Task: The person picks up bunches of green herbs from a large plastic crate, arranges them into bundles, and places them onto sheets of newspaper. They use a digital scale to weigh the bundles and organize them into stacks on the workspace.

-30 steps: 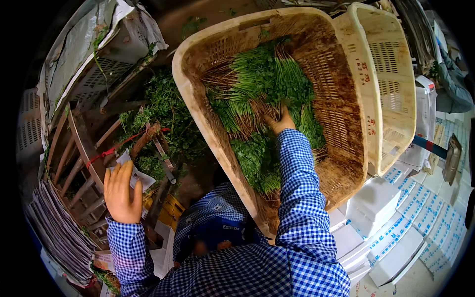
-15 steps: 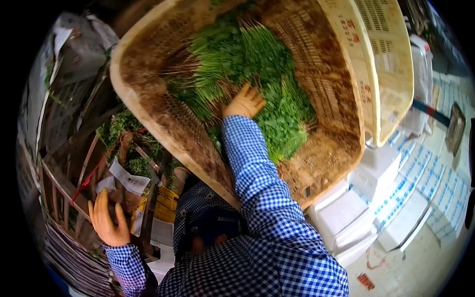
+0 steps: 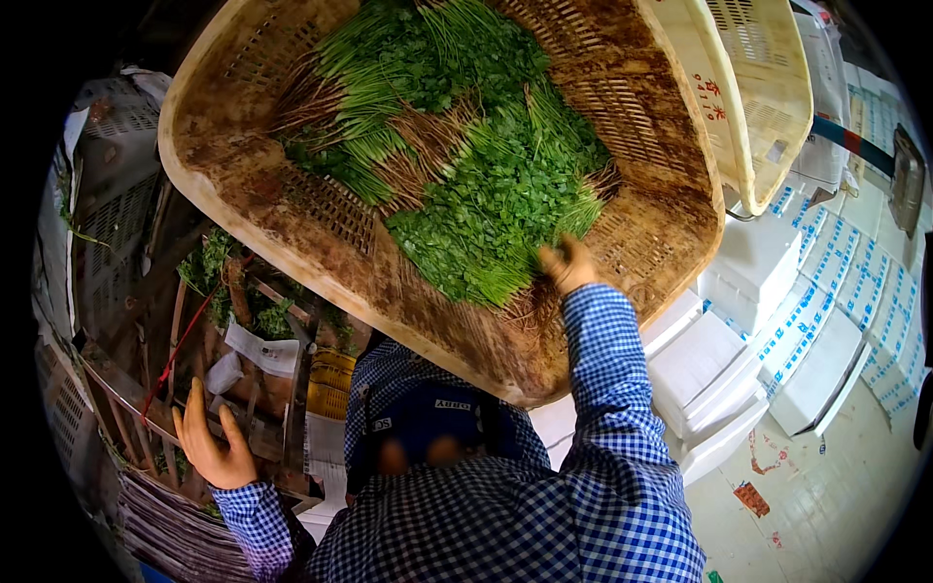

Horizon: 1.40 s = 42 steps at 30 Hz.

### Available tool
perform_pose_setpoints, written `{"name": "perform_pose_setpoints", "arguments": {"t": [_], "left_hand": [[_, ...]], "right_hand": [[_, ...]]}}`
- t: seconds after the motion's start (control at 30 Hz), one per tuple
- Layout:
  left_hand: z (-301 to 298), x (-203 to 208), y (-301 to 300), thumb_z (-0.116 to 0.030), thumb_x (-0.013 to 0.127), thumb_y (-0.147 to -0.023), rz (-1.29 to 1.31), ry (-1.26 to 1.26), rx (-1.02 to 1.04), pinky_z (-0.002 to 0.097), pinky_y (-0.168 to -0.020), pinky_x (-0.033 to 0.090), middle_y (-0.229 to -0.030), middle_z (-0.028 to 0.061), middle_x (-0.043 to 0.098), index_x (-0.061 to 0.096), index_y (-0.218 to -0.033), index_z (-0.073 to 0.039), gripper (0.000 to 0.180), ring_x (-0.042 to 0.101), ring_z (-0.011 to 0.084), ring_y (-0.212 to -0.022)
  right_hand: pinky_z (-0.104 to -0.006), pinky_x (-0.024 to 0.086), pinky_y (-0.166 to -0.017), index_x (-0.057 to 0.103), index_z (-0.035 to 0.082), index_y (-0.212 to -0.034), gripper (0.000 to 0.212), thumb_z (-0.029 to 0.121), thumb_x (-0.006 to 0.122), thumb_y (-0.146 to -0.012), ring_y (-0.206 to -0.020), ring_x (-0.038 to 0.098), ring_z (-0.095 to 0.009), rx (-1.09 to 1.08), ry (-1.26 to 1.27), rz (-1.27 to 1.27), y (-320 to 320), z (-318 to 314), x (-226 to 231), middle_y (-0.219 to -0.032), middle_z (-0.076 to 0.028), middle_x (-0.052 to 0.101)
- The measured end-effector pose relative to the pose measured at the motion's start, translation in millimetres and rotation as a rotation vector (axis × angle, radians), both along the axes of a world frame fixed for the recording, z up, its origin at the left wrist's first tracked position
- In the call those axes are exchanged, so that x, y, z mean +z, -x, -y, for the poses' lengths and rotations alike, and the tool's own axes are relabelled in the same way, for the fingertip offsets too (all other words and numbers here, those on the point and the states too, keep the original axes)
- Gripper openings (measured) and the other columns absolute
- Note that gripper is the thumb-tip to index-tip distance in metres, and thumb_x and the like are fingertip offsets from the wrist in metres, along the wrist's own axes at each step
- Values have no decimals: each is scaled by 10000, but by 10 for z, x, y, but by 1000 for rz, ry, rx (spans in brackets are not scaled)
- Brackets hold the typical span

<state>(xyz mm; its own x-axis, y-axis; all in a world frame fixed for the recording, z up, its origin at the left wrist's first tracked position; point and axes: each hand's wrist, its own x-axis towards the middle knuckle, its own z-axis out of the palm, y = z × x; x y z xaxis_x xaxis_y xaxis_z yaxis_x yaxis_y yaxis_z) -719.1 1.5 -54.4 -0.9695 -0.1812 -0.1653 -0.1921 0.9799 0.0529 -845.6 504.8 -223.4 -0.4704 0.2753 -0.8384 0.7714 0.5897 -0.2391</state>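
A large, brown-stained plastic crate [image 3: 199, 189] holds several bunches of green coriander [image 3: 505, 204], with pale stems and brown roots. My right hand [image 3: 569, 264] is inside the crate at the near right edge of the coriander. Its fingers are half bent, with the thumb apart, and the fingertips touch or nearly touch the leaves. I see nothing held in it. To the left, outside the crate, my left hand [image 3: 216, 442] hangs open and empty, fingers stretched and thumb spread, above a slatted wooden frame [image 3: 121, 389].
Pale yellow crates [image 3: 736, 126] stand beyond the right side. White foam boxes [image 3: 705, 374] are stacked on the right, beside blue-printed cartons [image 3: 826, 291]. Loose greens [image 3: 272, 321], paper [image 3: 262, 350] and a red string [image 3: 180, 345] lie at left, near a yellow basket [image 3: 330, 384].
My right hand has moved right and nearer to me, from the middle of the coriander to its near edge, uncovering roots there. The left hand stays open, almost unmoved. The view has shifted slightly.
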Motion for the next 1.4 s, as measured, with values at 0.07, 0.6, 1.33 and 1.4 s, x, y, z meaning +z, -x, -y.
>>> {"name": "perform_pose_setpoints", "arguments": {"t": [0.07, 0.6, 1.33, 1.4], "left_hand": [[9, 14, 14, -94, 593, -935, -10, -23, 1, 514, -1114, 370, -1292, 116, 641, 586, -1324, -36, 394, 600, 294, -1192], [21, 9, -53, -94, 586, -933, -101, -129, 102, 531, -1121, 360, -1277, 149, 642, 595, -1303, -15, 379, 595, 326, -1197], [-20, 69, -11, -65, 617, -882, -136, -138, 156, 532, -1120, 357, -1200, 164, 666, 609, -1286, -12, 407, 614, 325, -1156], [-7, 88, -41, -67, 616, -885, -139, -140, 139, 531, -1121, 356, -1198, 160, 667, 609, -1284, -10, 404, 616, 324, -1148]], "right_hand": [[-423, 340, -1164, 229, 10, -1538, 1029, 402, 814, -788, -1377, 420, -366, 543, -127, 226, -298, 147, -71, -1504, -242, 403], [-421, 323, -1175, 109, 34, -1557, 1074, 360, 803, -804, -1391, 378, -374, 330, -83, 398, -841, 257, -684, -1557, -218, 318], [-360, 296, -1184, 13, 149, -1585, 1003, 446, 682, -900, -1458, 264, -298, 118, 61, 522, -893, 249, -1073, -1602, -90, 272], [-370, 340, -1158, 96, 66, -1569, 1056, 296, 802, -819, -1396, 373, -308, 53, 217, 393, -887, 162, -923, -1524, -145, 398]]}}
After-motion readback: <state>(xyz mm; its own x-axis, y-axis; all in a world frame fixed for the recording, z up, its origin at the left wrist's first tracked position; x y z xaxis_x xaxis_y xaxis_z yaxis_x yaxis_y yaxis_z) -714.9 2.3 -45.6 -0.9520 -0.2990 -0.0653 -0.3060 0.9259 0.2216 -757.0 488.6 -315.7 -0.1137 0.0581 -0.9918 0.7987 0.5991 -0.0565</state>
